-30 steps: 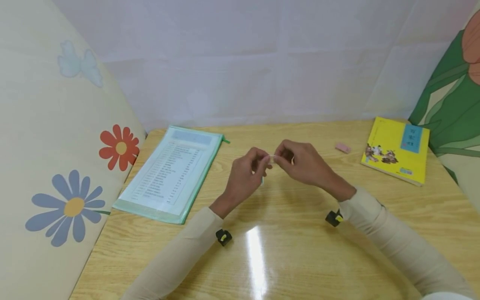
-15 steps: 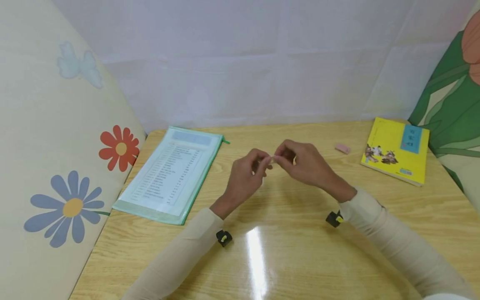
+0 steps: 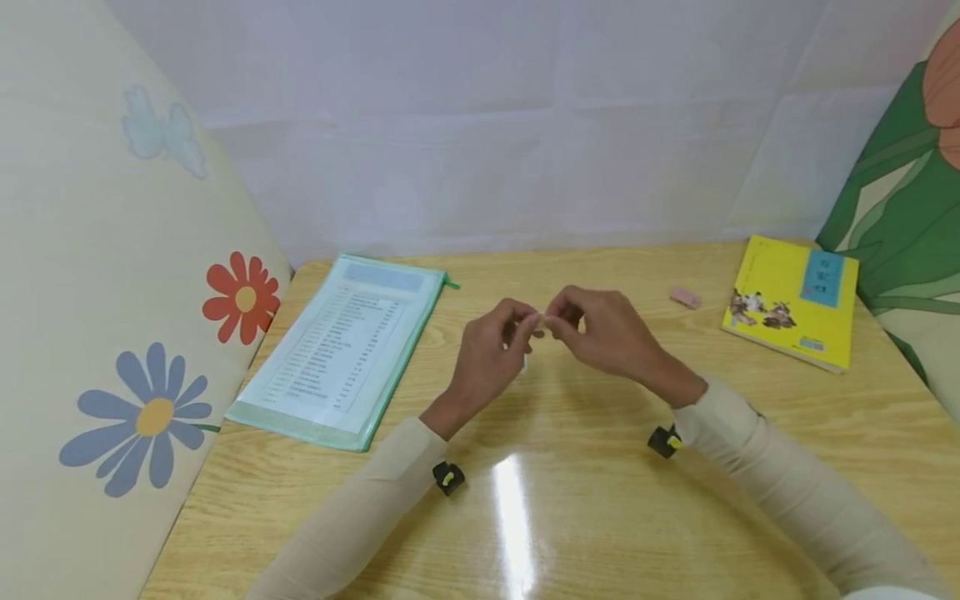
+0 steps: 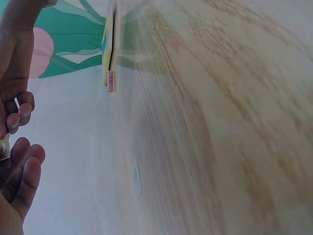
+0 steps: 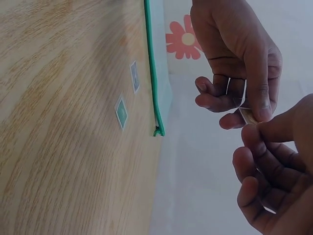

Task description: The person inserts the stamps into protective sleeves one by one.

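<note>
Above the middle of the table, both hands meet at the fingertips around a small stamp-like paper piece (image 5: 248,115). It is pale-edged with a brownish picture, and fingers cover much of it. My left hand (image 3: 491,346) pinches it between thumb and forefinger, the other fingers bent beneath. From the other side, my right hand (image 3: 607,329) pinches its edge with thumb and forefinger. On the table below, the right wrist view has a green stamp-like piece (image 5: 121,112) and a grey-blue one (image 5: 135,77). In the head view the left hand mostly hides these.
A clear document pouch (image 3: 337,350) with a green zip and a printed sheet lies at the left. At the right are a yellow book (image 3: 792,302) and a pink eraser-like block (image 3: 686,297). A white sheet (image 3: 480,125) hangs behind the wooden table (image 3: 600,517).
My right hand has shifted slightly left and down, its fingertips closer to the left ones. Less of the pale piece shows between them than a second ago. The left hand has hardly moved.
</note>
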The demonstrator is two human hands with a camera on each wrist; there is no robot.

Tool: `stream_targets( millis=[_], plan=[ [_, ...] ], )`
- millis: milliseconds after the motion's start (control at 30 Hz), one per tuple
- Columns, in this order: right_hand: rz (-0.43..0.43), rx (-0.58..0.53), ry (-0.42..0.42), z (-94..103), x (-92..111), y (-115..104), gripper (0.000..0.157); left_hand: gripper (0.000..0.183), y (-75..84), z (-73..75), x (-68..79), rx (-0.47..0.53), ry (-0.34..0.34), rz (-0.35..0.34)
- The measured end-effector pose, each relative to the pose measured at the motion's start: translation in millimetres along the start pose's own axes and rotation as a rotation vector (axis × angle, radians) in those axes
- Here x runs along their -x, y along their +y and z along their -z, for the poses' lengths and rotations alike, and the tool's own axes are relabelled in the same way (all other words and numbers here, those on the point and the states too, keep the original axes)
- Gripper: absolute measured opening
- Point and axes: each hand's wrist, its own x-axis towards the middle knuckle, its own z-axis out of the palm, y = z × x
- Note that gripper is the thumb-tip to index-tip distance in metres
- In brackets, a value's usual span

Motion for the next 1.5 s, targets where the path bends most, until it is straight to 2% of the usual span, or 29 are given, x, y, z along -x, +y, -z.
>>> stream_targets(
  millis=[433,733,1067,1500],
  plan=[
    [-0.008,-0.009,0.012,0.9,0.3,1.2,0.009,0.018,-1.4,1.8,1.9,-0.005,0.007,0.0],
    [-0.005,-0.005,0.001,0.7,-0.4,1.4,0.013,0.019,-0.7,1.0,0.4,0.016,0.007,-0.005],
    [-0.008,0.067,-0.002,0.4,0.1,-2.5,0.014,0.02,-1.2,0.2,0.4,0.0,-0.005,0.003],
    [0.035,0.093,0.025,1.4,0.5,-4.4,0.012,0.019,-0.6,-0.5,0.4,-0.009,-0.02,0.003]
  ],
)
